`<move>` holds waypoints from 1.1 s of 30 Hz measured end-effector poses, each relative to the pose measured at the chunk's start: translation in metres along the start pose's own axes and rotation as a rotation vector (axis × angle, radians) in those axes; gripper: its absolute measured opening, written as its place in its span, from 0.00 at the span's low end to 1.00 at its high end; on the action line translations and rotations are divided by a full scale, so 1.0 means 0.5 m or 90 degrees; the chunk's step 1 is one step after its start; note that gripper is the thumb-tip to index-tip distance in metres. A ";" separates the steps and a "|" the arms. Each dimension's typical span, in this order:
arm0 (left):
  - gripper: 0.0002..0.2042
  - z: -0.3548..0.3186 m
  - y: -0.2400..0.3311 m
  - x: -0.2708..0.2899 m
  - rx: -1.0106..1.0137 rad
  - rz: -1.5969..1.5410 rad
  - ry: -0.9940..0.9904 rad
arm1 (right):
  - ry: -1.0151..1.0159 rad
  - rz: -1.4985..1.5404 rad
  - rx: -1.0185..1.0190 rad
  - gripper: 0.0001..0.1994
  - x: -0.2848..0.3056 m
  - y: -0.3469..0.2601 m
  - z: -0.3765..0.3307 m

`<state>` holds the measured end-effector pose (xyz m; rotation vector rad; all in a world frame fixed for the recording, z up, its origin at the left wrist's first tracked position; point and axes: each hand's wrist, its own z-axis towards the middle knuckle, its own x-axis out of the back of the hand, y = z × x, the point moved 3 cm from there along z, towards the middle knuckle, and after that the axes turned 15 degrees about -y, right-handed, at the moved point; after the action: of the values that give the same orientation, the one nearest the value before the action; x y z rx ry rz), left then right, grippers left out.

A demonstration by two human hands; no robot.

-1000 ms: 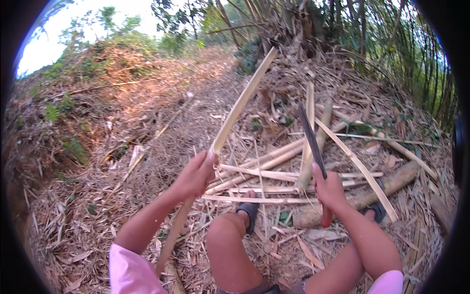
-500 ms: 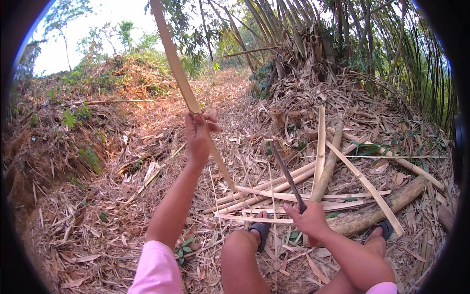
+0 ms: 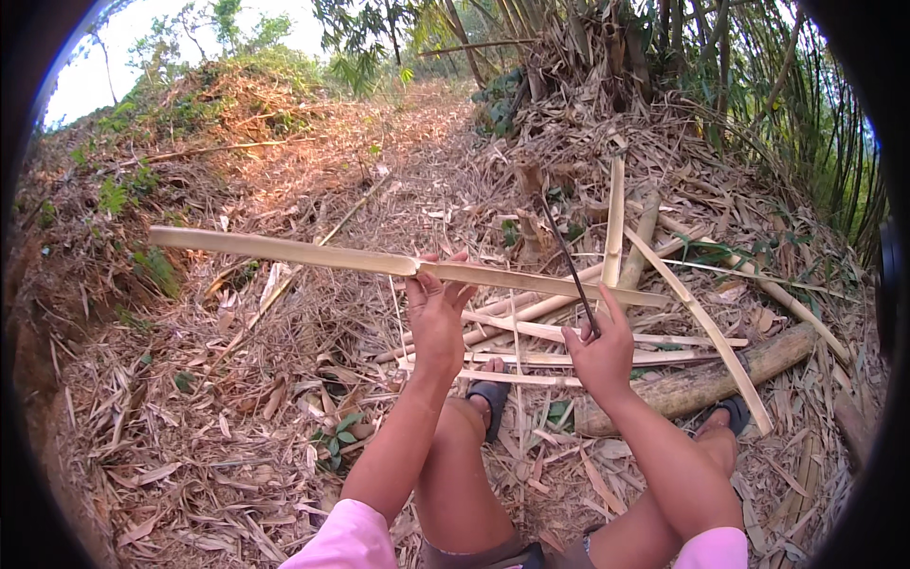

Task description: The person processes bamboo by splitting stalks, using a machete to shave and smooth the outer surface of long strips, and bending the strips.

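A long, pale split bamboo strip lies nearly level in front of me, its inner side with a node facing up. My left hand is closed round it near the middle, at the node. My right hand grips a machete, its dark, narrow blade pointing up and away and crossing the strip's right part. The right index finger is stretched out close to the strip; whether it touches cannot be made out. Most of the machete's handle is hidden in the fist.
Beyond my feet lie several split bamboo strips and poles. A thick bamboo log rests between my sandalled feet. Dry leaves cover the ground. A bamboo clump rises behind, and an earth bank stands at left.
The bamboo strip has swung from steeply upright down to nearly level. My left hand has come lower and to the right with it. The machete has risen slightly in my right hand.
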<state>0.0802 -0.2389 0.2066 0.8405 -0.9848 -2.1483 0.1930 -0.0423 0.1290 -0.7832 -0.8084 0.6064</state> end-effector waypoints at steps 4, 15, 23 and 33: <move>0.17 -0.068 -0.019 -0.019 0.101 -0.017 0.023 | -0.032 -0.065 0.036 0.14 -0.008 0.025 0.000; 0.56 -0.294 0.141 0.253 -0.257 0.036 0.068 | -0.253 -0.102 -0.028 0.13 -0.041 -0.007 -0.041; 0.25 -0.166 0.318 0.139 -0.323 -0.126 -0.075 | -0.341 -0.115 -0.001 0.13 -0.147 0.076 0.037; 0.28 0.136 0.115 0.092 -0.380 -0.006 0.131 | -0.176 0.137 -0.398 0.14 -0.167 0.135 -0.055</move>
<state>0.0170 -0.2757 0.2749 0.7390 -0.2072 -2.1327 0.1568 -0.0749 0.0294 -1.3893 -1.2031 0.6684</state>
